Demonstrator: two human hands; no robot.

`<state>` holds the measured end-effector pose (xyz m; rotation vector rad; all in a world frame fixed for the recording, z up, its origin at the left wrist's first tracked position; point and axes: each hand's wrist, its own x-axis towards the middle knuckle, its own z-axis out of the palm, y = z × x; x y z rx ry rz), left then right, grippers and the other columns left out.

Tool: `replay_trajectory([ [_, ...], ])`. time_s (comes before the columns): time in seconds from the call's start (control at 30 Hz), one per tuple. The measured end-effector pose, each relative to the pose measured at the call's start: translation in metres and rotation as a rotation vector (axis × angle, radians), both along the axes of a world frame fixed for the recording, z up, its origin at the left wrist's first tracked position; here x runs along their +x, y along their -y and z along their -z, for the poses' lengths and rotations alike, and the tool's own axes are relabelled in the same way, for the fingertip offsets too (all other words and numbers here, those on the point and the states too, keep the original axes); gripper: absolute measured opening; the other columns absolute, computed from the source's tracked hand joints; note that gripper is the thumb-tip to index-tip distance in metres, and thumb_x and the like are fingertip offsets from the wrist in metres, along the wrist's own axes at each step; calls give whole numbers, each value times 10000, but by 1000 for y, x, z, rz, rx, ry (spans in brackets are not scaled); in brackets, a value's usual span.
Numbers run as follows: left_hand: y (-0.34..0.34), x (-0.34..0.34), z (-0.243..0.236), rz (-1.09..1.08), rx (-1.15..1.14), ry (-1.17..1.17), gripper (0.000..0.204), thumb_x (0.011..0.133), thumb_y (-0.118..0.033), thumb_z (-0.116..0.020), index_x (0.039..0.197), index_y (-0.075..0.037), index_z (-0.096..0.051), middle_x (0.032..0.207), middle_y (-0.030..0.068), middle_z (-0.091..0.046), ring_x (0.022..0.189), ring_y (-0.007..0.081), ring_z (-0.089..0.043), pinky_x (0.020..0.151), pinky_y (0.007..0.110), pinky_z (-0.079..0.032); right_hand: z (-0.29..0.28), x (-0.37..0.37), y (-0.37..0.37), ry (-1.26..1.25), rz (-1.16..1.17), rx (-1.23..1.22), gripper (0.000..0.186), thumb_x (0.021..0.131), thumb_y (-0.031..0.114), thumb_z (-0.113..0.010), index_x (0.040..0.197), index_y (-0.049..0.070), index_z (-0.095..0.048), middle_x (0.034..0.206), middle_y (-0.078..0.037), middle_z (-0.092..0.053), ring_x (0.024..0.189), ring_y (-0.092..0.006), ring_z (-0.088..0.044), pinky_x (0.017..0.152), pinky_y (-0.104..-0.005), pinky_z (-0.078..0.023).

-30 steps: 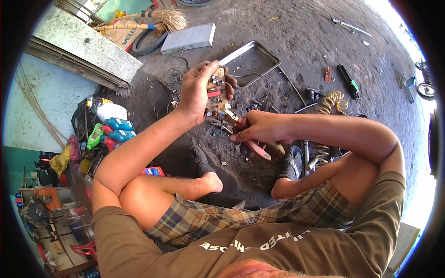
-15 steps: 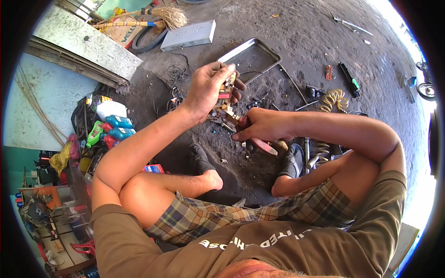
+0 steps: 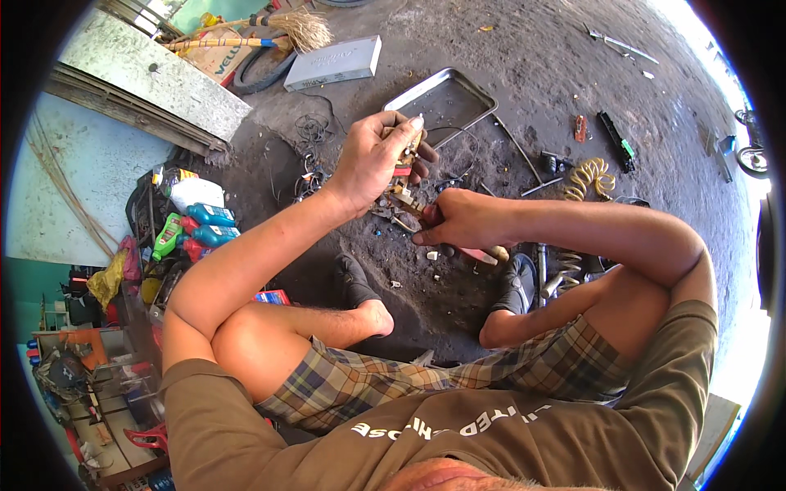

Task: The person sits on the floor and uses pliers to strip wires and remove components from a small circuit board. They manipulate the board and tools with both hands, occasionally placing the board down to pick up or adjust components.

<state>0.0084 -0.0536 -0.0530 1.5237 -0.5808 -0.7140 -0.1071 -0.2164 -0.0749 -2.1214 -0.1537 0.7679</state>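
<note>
My left hand (image 3: 375, 155) is raised in front of me, closed around a small brownish circuit board (image 3: 403, 173) with a red part and several small components on it. Its fingers cover much of the board. Just below and to the right, my right hand (image 3: 475, 219) is closed on pliers with a reddish handle (image 3: 477, 256) sticking out under the palm. The pliers' jaws reach toward the board's lower end; whether they grip a part there I cannot tell. Loose bits and wires lie on the dark ground below both hands.
A metal tray (image 3: 450, 78) lies beyond my hands, with a pale box (image 3: 336, 64) to its left. Thin rods and a coiled yellowish hose (image 3: 591, 176) are on the right. Several bottles (image 3: 211, 214) stand at the left. My feet flank the work spot.
The board has tilted in my left hand, which moved slightly right. The pliers' reddish handle has swung in toward my right palm and shows less than before.
</note>
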Motion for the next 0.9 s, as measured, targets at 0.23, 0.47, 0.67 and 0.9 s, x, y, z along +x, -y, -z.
replay_trajectory([
  [0.23,-2,3,4,-44,-7,-68,291,1099,-326,-587,1021,-51,-635,900,139,-756,672,163,-724,605,297,-605,-2,4,-4,-49,15,-61,509,993,494,-715,873,0,-709,670,-134,-671,633,-278,-716,659,-454,-556],
  [0.47,-12,19,20,-156,-45,-449,360,1068,-407,-600,1093,-50,-636,984,148,-758,732,218,-733,640,366,-624,15,-4,-2,200,-73,-143,472,1004,462,-711,902,1,-710,690,-140,-683,751,-312,-744,748,-494,-557],
  [0.67,-23,36,34,-120,-74,-603,545,1082,-558,-491,1172,-49,-667,1049,123,-761,809,249,-737,734,411,-628,3,-2,10,-221,6,22,445,1007,443,-720,940,4,-708,767,-139,-725,736,-242,-712,713,-430,-557],
  [0.9,-30,45,39,-46,-45,-718,667,1098,-616,-401,1254,-28,-674,1024,101,-757,847,236,-741,782,407,-625,-29,-2,13,-123,31,-56,453,1006,427,-708,903,-12,-668,692,-182,-707,673,-256,-704,676,-444,-550],
])
